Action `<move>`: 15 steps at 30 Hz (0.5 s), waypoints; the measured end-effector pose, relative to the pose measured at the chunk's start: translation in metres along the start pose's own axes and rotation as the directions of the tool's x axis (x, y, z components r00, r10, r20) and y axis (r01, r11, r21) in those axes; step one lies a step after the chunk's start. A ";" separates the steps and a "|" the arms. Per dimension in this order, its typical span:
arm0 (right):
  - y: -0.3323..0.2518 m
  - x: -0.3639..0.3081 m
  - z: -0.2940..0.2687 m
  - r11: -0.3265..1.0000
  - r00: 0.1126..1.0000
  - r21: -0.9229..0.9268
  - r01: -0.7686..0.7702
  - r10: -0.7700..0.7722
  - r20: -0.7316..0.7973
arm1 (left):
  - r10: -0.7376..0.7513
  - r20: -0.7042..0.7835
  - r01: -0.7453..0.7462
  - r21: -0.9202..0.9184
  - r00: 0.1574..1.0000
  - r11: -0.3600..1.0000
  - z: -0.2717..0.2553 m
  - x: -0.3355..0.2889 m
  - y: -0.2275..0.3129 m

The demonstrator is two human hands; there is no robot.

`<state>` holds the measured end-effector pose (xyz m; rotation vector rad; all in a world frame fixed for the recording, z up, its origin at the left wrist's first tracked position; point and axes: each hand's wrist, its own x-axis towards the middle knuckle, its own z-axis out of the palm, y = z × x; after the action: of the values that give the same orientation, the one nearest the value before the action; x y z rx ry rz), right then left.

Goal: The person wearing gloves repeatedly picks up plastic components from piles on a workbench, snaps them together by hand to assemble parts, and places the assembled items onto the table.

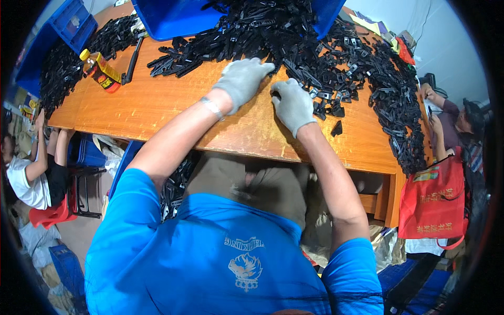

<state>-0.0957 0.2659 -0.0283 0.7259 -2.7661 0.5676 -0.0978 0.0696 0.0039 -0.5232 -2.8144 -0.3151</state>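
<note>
Both my hands wear grey work gloves over the wooden table. My left hand is at the near edge of a large heap of black plastic parts. Its fingers curl downward and one digit points right against the heap; whatever they hold is hidden. To its right, slightly nearer me, my right hand is closed, and a small black piece shows between thumb and fingers. Loose black parts, some with shiny metal bits, lie just right of this hand, and a single black piece sits apart from them.
A blue crate opens toward me behind the heap. At left stand a yellow-capped bottle and a black-handled hammer. More parts line the right edge. A red bag hangs there. People sit at both sides.
</note>
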 end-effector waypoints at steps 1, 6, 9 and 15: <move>-0.002 -0.003 -0.002 1.000 1.000 -0.007 0.003 -0.003 -0.005 | 0.002 -0.008 -0.002 -0.001 1.000 1.000 0.005 0.015 0.002; -0.004 -0.023 -0.006 0.967 0.999 0.254 -0.007 0.018 -0.040 | 0.128 0.066 -0.140 0.237 0.990 0.961 0.024 0.047 -0.002; -0.006 -0.032 -0.007 0.959 0.997 0.282 0.009 0.015 -0.080 | 0.193 0.036 -0.196 0.239 0.981 0.951 0.028 0.042 -0.006; -0.015 -0.043 -0.022 0.978 0.996 0.189 -0.085 0.078 0.045 | 0.284 0.053 -0.289 0.186 0.957 0.939 0.023 0.021 -0.008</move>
<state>-0.0483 0.2811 -0.0170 0.6705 -2.8135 0.8538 -0.1246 0.0751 -0.0125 -0.8827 -2.7006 0.0226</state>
